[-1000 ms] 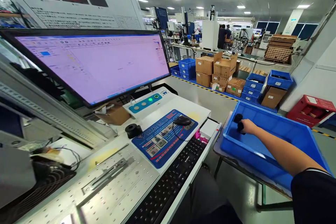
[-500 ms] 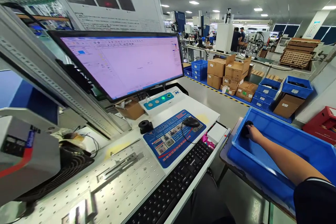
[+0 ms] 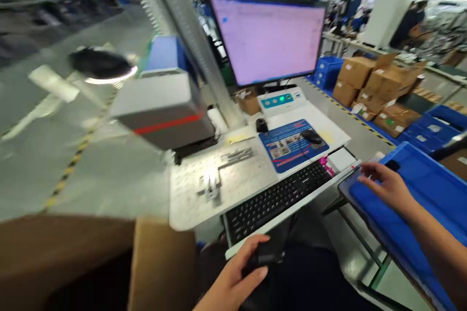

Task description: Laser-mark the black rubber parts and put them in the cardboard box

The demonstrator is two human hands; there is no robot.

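My left hand is low in the centre, below the keyboard tray, with thumb and fingers round a small black part. Its outline is blurred against dark clothing. My right hand hovers over the near left corner of the blue bin, its fingers spread and curved with nothing seen between them. A small black piece lies in the bin just beyond that hand. On the white desk are a perforated metal plate with a bright metal fixture.
A keyboard sits on the pull-out tray, with a mouse on a blue mat. Behind them stands a monitor. A grey machine head overhangs the plate's left. An open cardboard box is at lower left.
The view has swung left and down. My right hand has let go of the black piece in the bin and risen toward the bin's near corner. My left hand has come into view with a black part.
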